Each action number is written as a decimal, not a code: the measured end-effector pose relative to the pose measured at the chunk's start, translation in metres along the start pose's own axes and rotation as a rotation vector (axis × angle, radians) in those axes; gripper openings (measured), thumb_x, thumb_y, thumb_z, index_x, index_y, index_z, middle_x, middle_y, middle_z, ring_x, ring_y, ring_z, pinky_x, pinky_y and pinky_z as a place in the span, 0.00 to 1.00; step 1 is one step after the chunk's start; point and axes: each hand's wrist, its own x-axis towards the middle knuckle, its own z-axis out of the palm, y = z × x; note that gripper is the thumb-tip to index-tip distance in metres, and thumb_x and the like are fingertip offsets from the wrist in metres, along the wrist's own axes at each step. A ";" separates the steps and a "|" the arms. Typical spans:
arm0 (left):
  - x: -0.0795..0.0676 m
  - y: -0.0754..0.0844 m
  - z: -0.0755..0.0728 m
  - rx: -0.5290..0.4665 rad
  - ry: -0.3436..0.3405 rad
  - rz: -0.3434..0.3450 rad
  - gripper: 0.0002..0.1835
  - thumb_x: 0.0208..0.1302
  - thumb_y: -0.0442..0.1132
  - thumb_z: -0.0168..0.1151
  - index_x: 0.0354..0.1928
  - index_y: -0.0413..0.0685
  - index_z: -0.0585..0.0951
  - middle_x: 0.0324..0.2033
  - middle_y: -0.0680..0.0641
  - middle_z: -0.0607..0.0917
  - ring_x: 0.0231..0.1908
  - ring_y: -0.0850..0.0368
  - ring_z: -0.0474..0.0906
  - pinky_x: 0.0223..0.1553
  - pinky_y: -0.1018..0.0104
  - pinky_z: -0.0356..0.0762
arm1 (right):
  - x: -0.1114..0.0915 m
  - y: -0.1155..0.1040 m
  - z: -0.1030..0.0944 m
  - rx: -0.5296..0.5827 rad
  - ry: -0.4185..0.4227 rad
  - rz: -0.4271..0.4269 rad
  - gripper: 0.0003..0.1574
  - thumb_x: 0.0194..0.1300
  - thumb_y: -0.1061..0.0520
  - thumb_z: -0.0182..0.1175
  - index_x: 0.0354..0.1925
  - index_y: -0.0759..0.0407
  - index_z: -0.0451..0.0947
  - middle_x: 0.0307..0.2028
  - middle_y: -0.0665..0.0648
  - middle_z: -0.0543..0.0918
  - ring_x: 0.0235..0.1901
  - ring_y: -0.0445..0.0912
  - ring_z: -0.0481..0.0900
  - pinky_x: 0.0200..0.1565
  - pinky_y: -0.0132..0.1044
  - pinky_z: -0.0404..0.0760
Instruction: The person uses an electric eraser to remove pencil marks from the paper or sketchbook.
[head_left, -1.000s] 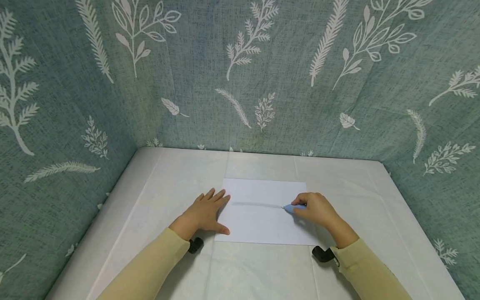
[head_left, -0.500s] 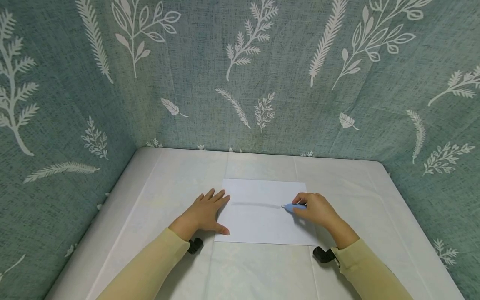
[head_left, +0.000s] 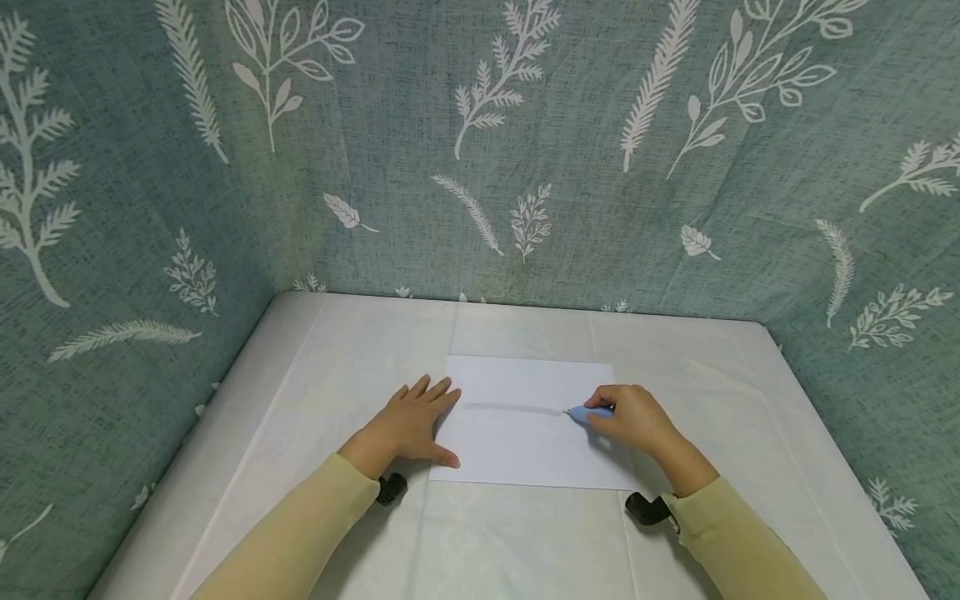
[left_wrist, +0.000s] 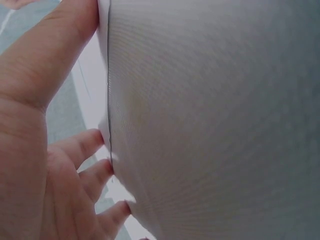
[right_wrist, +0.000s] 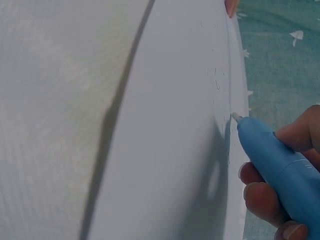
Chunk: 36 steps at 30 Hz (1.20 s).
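A white sheet of paper lies flat, with a faint grey pencil-like band running across it. My left hand rests with spread fingers on the sheet's left edge. On the right side, my right hand grips a light blue electric eraser between thumb and fingers. Its narrow whitish tip points left, right at the band's right end. Small dark crumbs are scattered near the tip in the right wrist view. The eraser's rear end is hidden in my palm.
A white cloth covers the table under the paper. Green leaf-patterned fabric hangs behind and on both sides. Black wrist camera mounts stick out below both sleeves.
The eraser's tip shifts only very slightly near the right end of the band. My left hand stays in place on the paper.
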 end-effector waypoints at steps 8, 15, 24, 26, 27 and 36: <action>0.001 -0.001 0.001 0.002 0.005 -0.003 0.63 0.43 0.72 0.74 0.78 0.54 0.59 0.78 0.47 0.53 0.77 0.39 0.42 0.73 0.38 0.45 | 0.000 -0.003 0.000 0.026 -0.020 -0.010 0.05 0.60 0.57 0.69 0.37 0.52 0.88 0.38 0.50 0.88 0.39 0.46 0.82 0.44 0.47 0.81; 0.003 -0.001 0.001 0.006 0.005 -0.005 0.63 0.43 0.72 0.74 0.78 0.54 0.59 0.78 0.46 0.53 0.77 0.39 0.42 0.73 0.37 0.45 | 0.000 -0.003 0.000 0.020 0.000 -0.006 0.04 0.61 0.57 0.69 0.37 0.52 0.88 0.37 0.51 0.88 0.38 0.46 0.83 0.43 0.46 0.81; 0.004 0.000 0.003 -0.005 0.004 -0.008 0.63 0.42 0.72 0.74 0.78 0.54 0.59 0.78 0.46 0.53 0.77 0.39 0.42 0.73 0.38 0.45 | 0.000 -0.004 -0.001 0.017 -0.004 0.006 0.05 0.60 0.57 0.69 0.37 0.52 0.88 0.37 0.51 0.88 0.39 0.48 0.82 0.43 0.48 0.81; 0.004 0.000 0.003 -0.011 0.001 -0.010 0.63 0.42 0.72 0.74 0.78 0.54 0.59 0.78 0.46 0.53 0.77 0.39 0.42 0.73 0.38 0.45 | 0.000 -0.005 -0.001 0.025 -0.028 -0.003 0.05 0.61 0.57 0.69 0.37 0.53 0.88 0.38 0.51 0.88 0.39 0.47 0.83 0.44 0.47 0.81; 0.004 0.000 0.003 -0.012 0.000 -0.011 0.63 0.41 0.72 0.74 0.78 0.54 0.59 0.78 0.47 0.53 0.77 0.39 0.42 0.73 0.38 0.45 | 0.000 -0.005 -0.001 0.029 -0.040 -0.010 0.05 0.61 0.57 0.69 0.37 0.53 0.88 0.38 0.51 0.88 0.39 0.47 0.83 0.43 0.46 0.81; 0.004 -0.001 0.003 -0.012 0.000 -0.011 0.63 0.42 0.72 0.74 0.78 0.55 0.59 0.78 0.47 0.53 0.77 0.39 0.42 0.73 0.38 0.44 | 0.002 -0.006 -0.001 0.017 -0.018 -0.004 0.04 0.60 0.58 0.69 0.36 0.53 0.88 0.37 0.51 0.88 0.38 0.46 0.82 0.42 0.46 0.81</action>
